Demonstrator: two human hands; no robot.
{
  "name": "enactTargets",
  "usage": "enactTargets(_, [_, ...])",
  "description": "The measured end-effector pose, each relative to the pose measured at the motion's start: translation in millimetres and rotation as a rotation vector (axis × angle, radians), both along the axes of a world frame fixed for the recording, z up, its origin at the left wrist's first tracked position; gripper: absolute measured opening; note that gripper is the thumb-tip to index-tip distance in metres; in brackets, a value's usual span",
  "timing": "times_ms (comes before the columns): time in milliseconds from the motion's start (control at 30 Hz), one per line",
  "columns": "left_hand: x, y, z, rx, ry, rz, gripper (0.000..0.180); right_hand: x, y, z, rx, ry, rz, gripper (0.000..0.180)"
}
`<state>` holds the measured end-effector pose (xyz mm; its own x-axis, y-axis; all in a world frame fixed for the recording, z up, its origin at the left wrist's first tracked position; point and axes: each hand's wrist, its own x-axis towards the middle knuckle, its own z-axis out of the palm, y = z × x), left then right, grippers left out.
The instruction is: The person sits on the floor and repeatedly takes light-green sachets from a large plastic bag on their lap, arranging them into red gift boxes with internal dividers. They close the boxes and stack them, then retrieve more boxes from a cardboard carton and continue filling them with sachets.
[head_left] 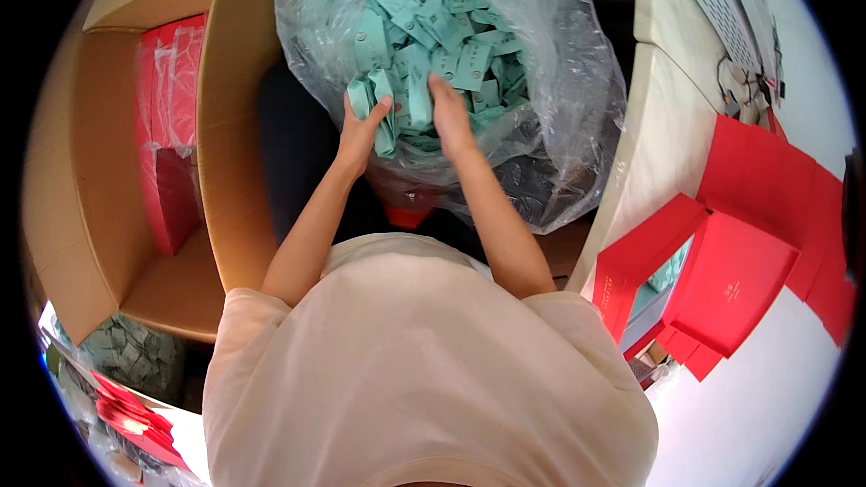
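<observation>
A large clear plastic bag [577, 81] stands in front of me, its mouth spread wide over a heap of small mint-green sachets [437, 22]. My left hand [361, 131] is closed round several green sachets [383, 95] at the near side of the heap. A little to the right, my right hand [449, 117] has its thumb and fingers against another upright green sachet [419, 97], apparently gripping it. The fingers of my right hand are partly hidden and slightly blurred. Both hands are just inside the bag's near edge.
On my left stands an open cardboard box [239, 126] with red film-wrapped boxes [171, 90] inside. At right, an open red gift box [731, 280] and red sheets [767, 171] lie on a table. A white machine [726, 9] stands far right. More sachets [135, 356] sit lower left.
</observation>
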<state>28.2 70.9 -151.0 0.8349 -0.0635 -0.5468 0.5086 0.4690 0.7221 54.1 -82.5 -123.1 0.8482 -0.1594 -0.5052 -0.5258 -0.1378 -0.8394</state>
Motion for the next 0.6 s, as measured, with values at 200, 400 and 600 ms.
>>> enactTargets(200, [-22,-14,50,0.074,-0.088,-0.159,0.092,-74,22,-14,-0.142,-0.194,-0.019,0.036])
enactTargets(400, [-33,-2,82,0.434,-0.310,-0.371,0.100,-77,5,61,-0.293,-0.511,0.163,0.032])
enactTargets(600, [-40,-2,126,0.849,-0.537,-0.616,0.100,-66,-25,128,-0.628,-0.812,0.468,0.014])
